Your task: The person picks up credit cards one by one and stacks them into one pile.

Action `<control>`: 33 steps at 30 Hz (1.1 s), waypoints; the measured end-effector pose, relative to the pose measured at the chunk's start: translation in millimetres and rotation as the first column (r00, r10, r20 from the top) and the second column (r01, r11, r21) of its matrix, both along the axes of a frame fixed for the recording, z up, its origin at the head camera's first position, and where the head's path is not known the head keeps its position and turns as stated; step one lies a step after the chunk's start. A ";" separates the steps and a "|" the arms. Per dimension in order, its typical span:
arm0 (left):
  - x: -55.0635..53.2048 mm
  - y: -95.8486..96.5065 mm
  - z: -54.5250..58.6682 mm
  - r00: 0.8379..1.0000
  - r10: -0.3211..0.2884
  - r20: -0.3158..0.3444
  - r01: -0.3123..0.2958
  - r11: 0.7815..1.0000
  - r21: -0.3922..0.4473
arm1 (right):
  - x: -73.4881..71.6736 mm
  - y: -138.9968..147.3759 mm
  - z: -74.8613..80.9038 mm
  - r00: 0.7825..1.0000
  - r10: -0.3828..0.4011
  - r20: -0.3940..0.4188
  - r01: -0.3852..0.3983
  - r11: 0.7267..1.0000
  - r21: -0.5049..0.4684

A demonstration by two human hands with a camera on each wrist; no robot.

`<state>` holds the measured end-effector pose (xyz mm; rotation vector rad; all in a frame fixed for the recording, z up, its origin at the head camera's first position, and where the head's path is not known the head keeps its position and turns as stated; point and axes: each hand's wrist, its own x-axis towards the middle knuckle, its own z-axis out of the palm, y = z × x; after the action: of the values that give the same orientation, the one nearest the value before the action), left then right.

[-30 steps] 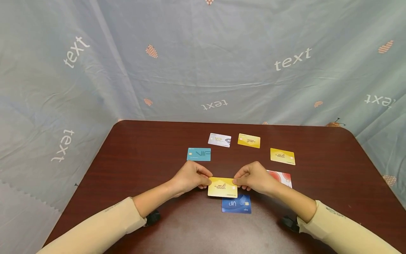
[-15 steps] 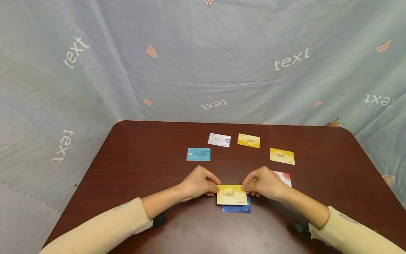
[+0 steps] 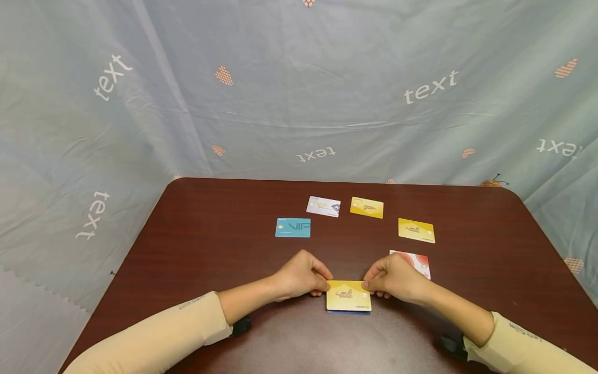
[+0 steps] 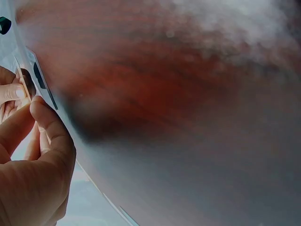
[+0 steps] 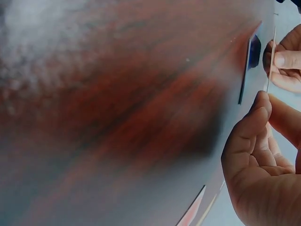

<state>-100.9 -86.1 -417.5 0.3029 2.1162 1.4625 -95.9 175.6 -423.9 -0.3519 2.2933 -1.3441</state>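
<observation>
A yellow card point(image 3: 349, 298) is pinched by both hands at its two far corners. My left hand point(image 3: 301, 278) grips its left side, and my right hand point(image 3: 397, 280) grips the right. Beneath it lies a blue card point(image 3: 348, 312), of which only a thin near edge shows in the head view. Seen edge-on in the right wrist view, the held yellow card point(image 5: 272, 59) stands apart from the blue card point(image 5: 246, 68) on the table. The left wrist view gives the same gap between the yellow card point(image 4: 23, 79) and the blue card point(image 4: 43, 79).
Behind the hands on the dark wooden table point(image 3: 210, 234) lie a teal card point(image 3: 293, 227), a white card point(image 3: 323, 206) and two more yellow cards, a far one point(image 3: 366, 207) and a right one point(image 3: 416, 230). A red-and-white card point(image 3: 418, 264) is partly covered by the right hand.
Both hands have carried the yellow card to the right and nearer the body, over the blue card. More of the red-and-white card shows than half a second ago.
</observation>
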 end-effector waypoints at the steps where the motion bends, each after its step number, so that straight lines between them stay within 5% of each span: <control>1: 0.3 0.9 -0.5 1.000 0.000 0.002 0.000 1.000 -0.001 | 0.3 0.5 -0.6 1.000 0.004 -0.002 -0.004 1.000 -0.003; 33: 1.2 7.3 -3.8 0.998 -0.032 -0.058 0.026 0.996 -0.089 | 2.1 3.4 -10.8 0.997 0.075 -0.026 -0.075 0.997 0.004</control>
<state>-99.7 -78.9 -421.2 0.3464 2.2070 1.3550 -93.9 179.0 -434.8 -0.4529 2.2799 -1.3058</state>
